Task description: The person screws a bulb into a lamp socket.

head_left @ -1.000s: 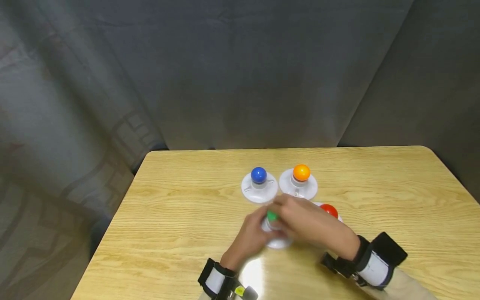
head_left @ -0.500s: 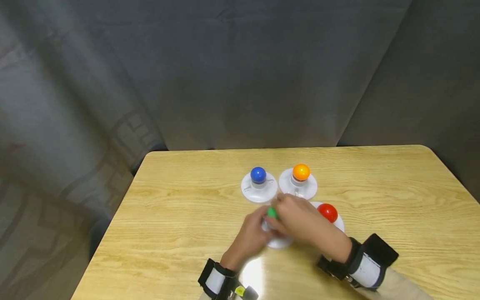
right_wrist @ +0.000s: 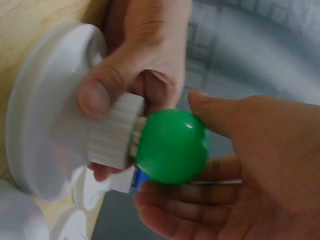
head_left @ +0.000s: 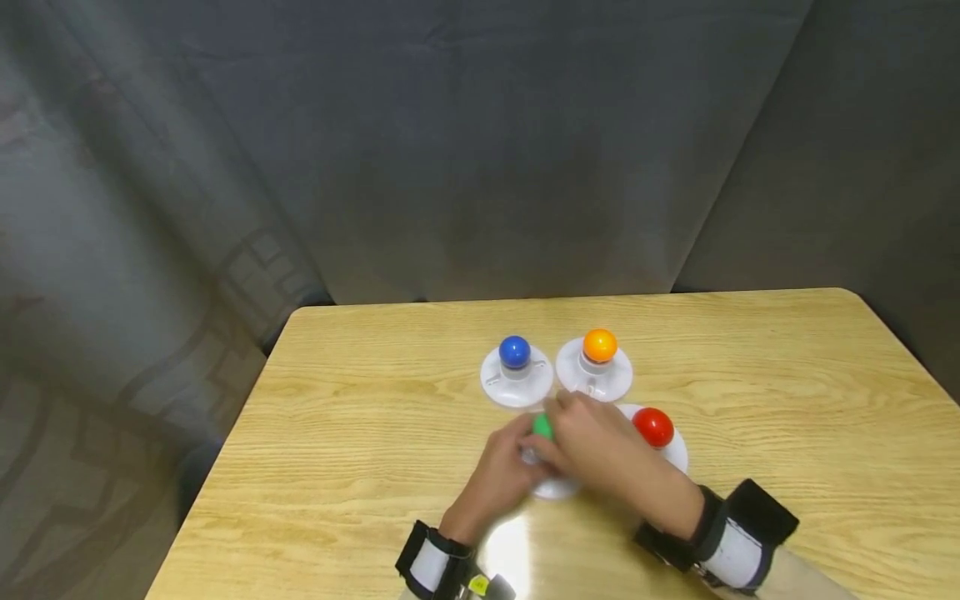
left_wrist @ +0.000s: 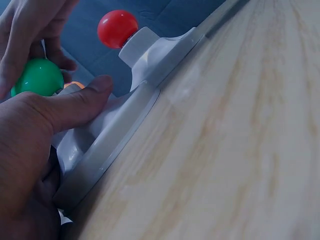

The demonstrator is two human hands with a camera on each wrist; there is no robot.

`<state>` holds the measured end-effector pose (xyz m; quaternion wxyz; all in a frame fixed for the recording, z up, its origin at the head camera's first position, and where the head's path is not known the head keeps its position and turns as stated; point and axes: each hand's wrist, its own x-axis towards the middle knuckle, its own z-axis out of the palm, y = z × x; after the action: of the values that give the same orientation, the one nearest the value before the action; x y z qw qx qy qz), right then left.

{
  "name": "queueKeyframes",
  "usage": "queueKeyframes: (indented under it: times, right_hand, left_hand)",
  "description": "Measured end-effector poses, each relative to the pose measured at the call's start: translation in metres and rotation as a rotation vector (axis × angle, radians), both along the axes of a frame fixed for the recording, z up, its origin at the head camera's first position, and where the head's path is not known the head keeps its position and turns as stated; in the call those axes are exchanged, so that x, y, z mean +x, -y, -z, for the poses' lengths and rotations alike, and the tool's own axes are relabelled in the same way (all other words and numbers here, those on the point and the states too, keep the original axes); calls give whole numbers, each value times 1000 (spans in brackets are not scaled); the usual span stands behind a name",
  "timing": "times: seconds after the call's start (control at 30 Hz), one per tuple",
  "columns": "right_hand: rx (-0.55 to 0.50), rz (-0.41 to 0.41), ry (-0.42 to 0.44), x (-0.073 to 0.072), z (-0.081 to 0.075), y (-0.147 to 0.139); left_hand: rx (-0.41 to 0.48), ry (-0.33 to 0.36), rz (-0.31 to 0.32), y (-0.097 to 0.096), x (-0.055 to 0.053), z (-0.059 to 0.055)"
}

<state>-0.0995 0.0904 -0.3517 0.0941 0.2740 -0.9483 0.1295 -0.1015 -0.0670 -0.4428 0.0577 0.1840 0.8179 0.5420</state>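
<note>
A green light bulb (right_wrist: 172, 145) sits at the mouth of a white round-based lamp holder (right_wrist: 42, 115), with part of its screw base showing between bulb and socket. My left hand (head_left: 498, 471) grips this holder around its neck, thumb laid over the near side in the left wrist view. From the other side my right hand (head_left: 603, 442) holds the green bulb between thumb and fingers, as the right wrist view shows. In the head view both hands hide most of the holder.
Just right of my hands stands a red bulb (head_left: 653, 427) in its own white holder. Behind are a blue bulb (head_left: 514, 352) and an orange bulb (head_left: 600, 345), each in a similar holder. A grey curtain (head_left: 487, 150) hangs beyond the wooden table (head_left: 360, 433).
My right hand and wrist have shifted slightly left, uncovering more of the red bulb and its holder. The left hand keeps its grip in nearly the same place.
</note>
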Motion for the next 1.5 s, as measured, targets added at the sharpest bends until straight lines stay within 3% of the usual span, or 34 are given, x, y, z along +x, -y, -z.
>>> queueKeyframes:
  times: [0.17,0.3,0.4,0.5,1.0,1.17,1.33,1.5]
  right_hand:
    - [-37,-94,11,0,-13,-8]
    - [-83,-241,20,-3,-22,-14]
    - [-66,-354,70,-4,-22,-16]
    - [-27,-398,139,-4,-17,-17]
    - [-23,-358,193,-5,-10,-15]
    - [-24,-347,123,-6,-5,-12]
    - [-26,-247,62,-8,0,-8]
    - [-8,-95,47,-8,2,5]
  left_hand:
    - [5,44,-19,2,1,1]
    - [9,65,-34,3,1,1]
    - [5,73,-39,4,2,2]
    - [1,77,-40,5,3,2]
    - [-33,46,-57,4,2,3]
    - [-37,28,-54,5,1,4]
    - [-20,10,-28,6,1,3]
    - [-8,17,-17,5,1,2]
